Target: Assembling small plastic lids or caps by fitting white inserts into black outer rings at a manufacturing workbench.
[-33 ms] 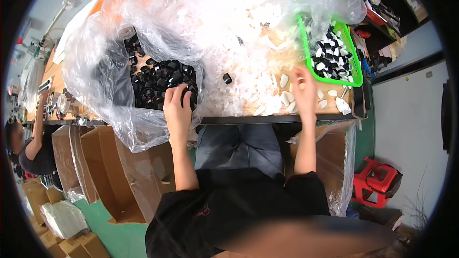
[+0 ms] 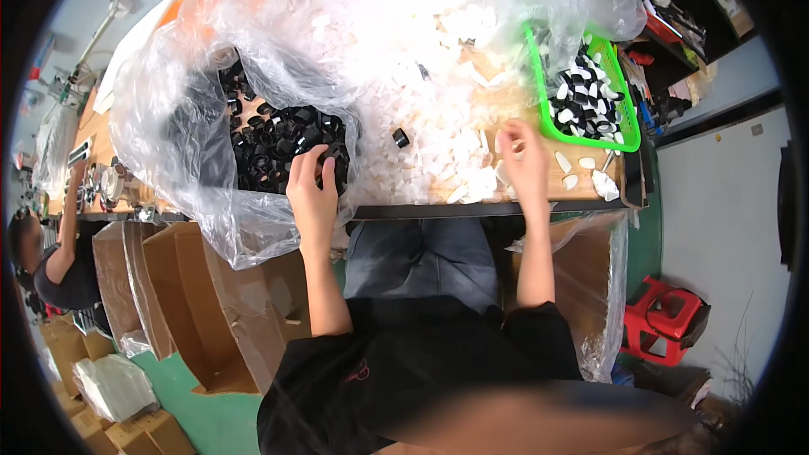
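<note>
Glossy black, ring-like plastic pieces [image 2: 278,141] are located in a loose pile to the left of, and partly beneath, the left hand [image 2: 310,187]. A clear, crumpled plastic bag [image 2: 152,131] surrounds this pile, its wide mouth turned back. Below the bag, to the left of the left forearm, stands an open brown cardboard box [image 2: 198,307].

Left hand: positioned at the near right portion of the pile, fingers curved, with a narrow gap between thumb and forefinger. Whether a piece is gripped cannot be determined (black parts lie directly behind the fingertips).

Between the hands: one single black ring-like piece [image 2: 400,137] rests apart from the pile, beside a broad spread of small, translucent white pieces [image 2: 421,156].

Right hand [image 2: 529,170]: held above the light wooden tabletop [image 2: 548,162], fingers curled toward the thumb, leaving a narrow opening. Whether it holds anything cannot be determined.

Just right of the right hand: loose white oval pieces [image 2: 570,182]. Beyond these, farther from the person, sits a bright green plastic basket [image 2: 590,144] containing mixed black and white pieces [image 2: 586,97].
</note>
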`<control>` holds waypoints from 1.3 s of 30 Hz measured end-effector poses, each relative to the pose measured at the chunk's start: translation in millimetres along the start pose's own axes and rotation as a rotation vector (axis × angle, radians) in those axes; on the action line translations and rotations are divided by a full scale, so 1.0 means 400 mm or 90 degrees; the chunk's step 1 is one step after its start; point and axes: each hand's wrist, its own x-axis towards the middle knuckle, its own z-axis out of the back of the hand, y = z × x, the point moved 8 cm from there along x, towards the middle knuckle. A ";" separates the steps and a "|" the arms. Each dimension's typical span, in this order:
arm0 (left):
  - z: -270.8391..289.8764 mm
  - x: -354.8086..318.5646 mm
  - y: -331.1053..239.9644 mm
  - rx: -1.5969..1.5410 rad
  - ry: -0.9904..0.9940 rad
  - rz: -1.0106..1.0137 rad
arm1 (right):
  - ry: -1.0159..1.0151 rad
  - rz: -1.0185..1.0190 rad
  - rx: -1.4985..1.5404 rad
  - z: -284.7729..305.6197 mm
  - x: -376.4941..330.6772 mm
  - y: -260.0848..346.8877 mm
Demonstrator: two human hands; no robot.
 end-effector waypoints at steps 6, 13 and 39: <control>-0.071 -0.022 -0.046 -0.584 0.051 0.191 | -0.078 0.112 -0.178 -0.040 -0.023 0.051; -0.212 -0.080 -0.110 -1.008 0.167 0.355 | 0.027 0.013 0.400 -0.058 -0.110 0.230; -0.126 -0.073 -0.222 -0.579 0.172 0.096 | 0.041 0.145 0.258 -0.050 -0.132 0.290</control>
